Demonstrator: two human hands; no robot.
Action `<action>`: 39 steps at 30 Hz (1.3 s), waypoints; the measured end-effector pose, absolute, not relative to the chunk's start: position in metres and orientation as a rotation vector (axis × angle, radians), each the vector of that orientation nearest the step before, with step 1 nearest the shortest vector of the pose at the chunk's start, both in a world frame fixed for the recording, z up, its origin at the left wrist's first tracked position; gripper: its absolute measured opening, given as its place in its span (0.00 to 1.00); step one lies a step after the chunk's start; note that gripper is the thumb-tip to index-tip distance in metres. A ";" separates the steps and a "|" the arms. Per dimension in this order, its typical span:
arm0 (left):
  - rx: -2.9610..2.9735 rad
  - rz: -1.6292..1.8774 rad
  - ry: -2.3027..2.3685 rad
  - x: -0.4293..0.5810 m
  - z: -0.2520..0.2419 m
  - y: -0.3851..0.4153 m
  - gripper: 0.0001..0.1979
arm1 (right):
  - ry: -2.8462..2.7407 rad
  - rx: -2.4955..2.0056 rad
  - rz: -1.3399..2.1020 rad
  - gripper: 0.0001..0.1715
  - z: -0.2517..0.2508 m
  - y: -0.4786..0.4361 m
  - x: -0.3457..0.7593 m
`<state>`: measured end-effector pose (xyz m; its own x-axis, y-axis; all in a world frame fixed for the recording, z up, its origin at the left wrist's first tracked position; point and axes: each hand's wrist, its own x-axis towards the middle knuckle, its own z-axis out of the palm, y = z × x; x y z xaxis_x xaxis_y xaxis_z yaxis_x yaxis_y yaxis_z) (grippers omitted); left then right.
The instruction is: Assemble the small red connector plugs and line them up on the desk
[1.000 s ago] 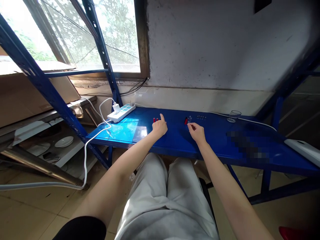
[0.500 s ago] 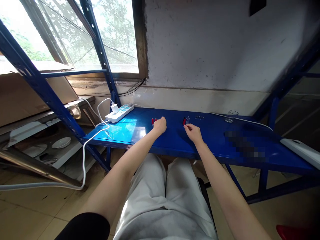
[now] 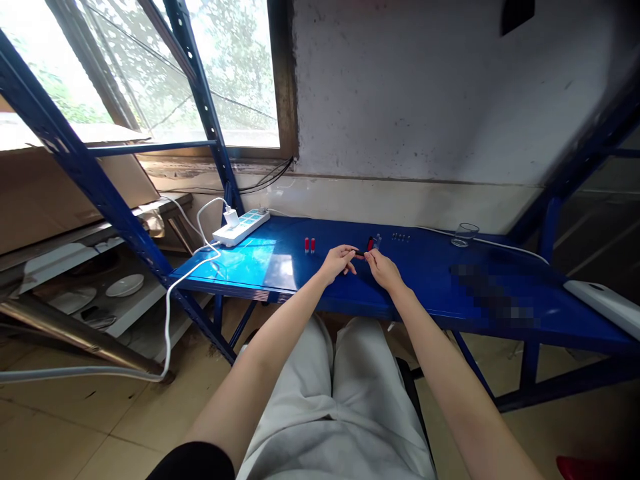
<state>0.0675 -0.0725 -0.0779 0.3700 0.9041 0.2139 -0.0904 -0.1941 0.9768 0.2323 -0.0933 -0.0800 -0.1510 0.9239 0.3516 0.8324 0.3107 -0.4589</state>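
My left hand (image 3: pixel 340 263) and my right hand (image 3: pixel 383 269) meet over the blue tabletop (image 3: pixel 340 230). Between their fingertips lies a small dark stick-like piece (image 3: pixel 359 253), pinched from both ends; its kind is too small to tell. Just beyond my right fingers sits a small red and black piece (image 3: pixel 371 243), with a small clear piece (image 3: pixel 379 239) beside it. Two small red tube-like pieces (image 3: pixel 310 245) with pale lower ends stand side by side to the left of my left hand. Several tiny pale bits (image 3: pixel 401 237) form rows farther right.
A white power strip (image 3: pixel 242 227) with a plugged-in charger sits at the table's left end, its cable (image 3: pixel 169 313) hanging down. To the right are a clear glass (image 3: pixel 465 233), a blurred dark object (image 3: pixel 493 297) and a white device (image 3: pixel 603 303). Blue rack posts (image 3: pixel 200 87) flank the table.
My left hand has moved right, away from the red tube-like pieces, to meet my right hand. The dark stick-like piece now shows between them. The two red pieces are now uncovered.
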 end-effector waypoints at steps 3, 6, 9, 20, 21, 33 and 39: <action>1.460 1.109 0.759 0.064 -0.084 -0.075 0.15 | -2.000 -1.478 0.199 0.22 -0.082 -0.093 0.232; 1.463 1.116 0.760 0.062 -0.087 -0.075 0.16 | -1.997 -1.378 0.161 0.22 -0.084 -0.093 0.232; 1.466 1.112 0.772 0.062 -0.087 -0.074 0.16 | -1.994 -1.308 0.112 0.22 -0.086 -0.092 0.232; 1.444 1.151 0.838 0.065 -0.088 -0.074 0.13 | -2.025 -1.234 0.039 0.23 -0.090 -0.087 0.228; 1.435 1.163 0.841 0.065 -0.089 -0.074 0.13 | -2.025 -1.232 0.032 0.23 -0.090 -0.087 0.227; 1.416 1.291 0.842 0.068 -0.087 -0.075 0.12 | -1.997 -1.221 0.018 0.23 -0.090 -0.087 0.221; 1.379 1.291 0.850 0.068 -0.088 -0.074 0.13 | -1.992 -1.238 -0.044 0.25 -0.088 -0.089 0.220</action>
<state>0.0680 -0.0738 -0.0882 0.1759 0.9510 0.2543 -0.1425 -0.2310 0.9625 0.2197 -0.0888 -0.0883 -0.2266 0.7483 0.6234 0.7749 0.5263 -0.3501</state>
